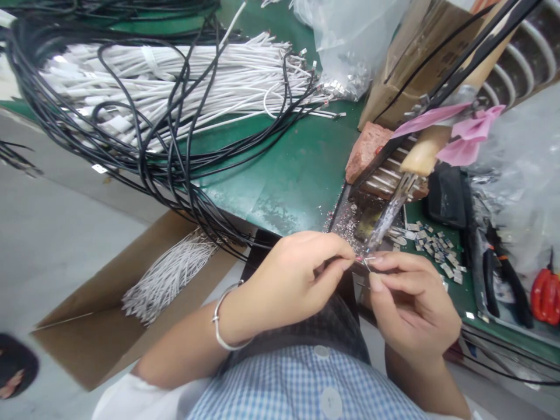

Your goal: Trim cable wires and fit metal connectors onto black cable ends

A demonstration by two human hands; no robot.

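Note:
My left hand [293,274] is closed in a pinch on a thin wire end, a silver bangle on its wrist. My right hand [411,297] pinches a small metal connector piece [366,261] right against the left fingertips. Both meet just under the tip of a soldering iron [389,213] with a wooden handle, which is fixed above a dirty metal tray [350,210]. Which cable the wire belongs to is hidden by my hands.
A bundle of white cables [196,76] and loose black cables [131,146] lie on the green bench [297,163]. A cardboard box [109,303] holds white cables at lower left. Small metal parts [433,242], pliers [503,274], red-handled tool [545,294] sit right. Plastic bag [350,41] behind.

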